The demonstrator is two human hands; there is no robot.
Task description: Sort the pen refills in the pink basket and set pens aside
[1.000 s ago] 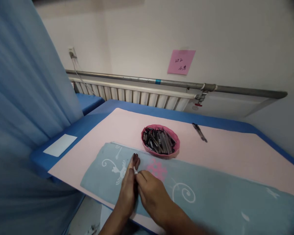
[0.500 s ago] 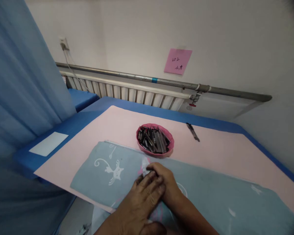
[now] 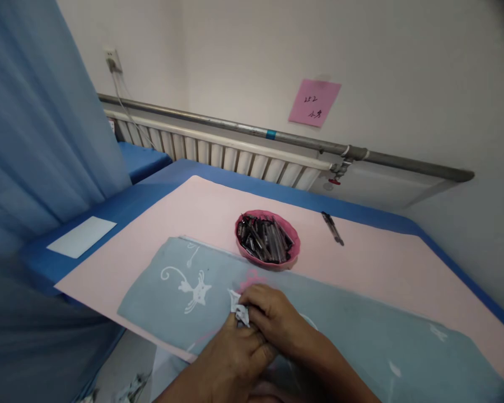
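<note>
A crumpled white tissue (image 3: 240, 309) sits where my two hands meet, above the grey-blue cloth (image 3: 348, 324) with white cat prints. My right hand (image 3: 273, 316) is closed on the tissue, fingers bent over it and against the fingers of my left hand (image 3: 237, 355). The index finger of my left hand touches the tissue. Its other fingers bend toward my right hand and their tips are hidden. Just beyond my hands stands a pink oval basket (image 3: 292, 263) full of black and clear pen parts.
A black-capped pen (image 3: 332, 228) lies right of the basket on the pink sheet (image 3: 210, 204), which covers a blue table (image 3: 252, 179). White paper (image 3: 82, 237) lies at the left, near a blue curtain (image 3: 46, 112). A radiator (image 3: 218, 155) and pipe (image 3: 235, 127) run behind.
My left hand has drawn back from lying over my right fingers. More of the tissue shows between the hands, shifted slightly left. The view has tilted a little.
</note>
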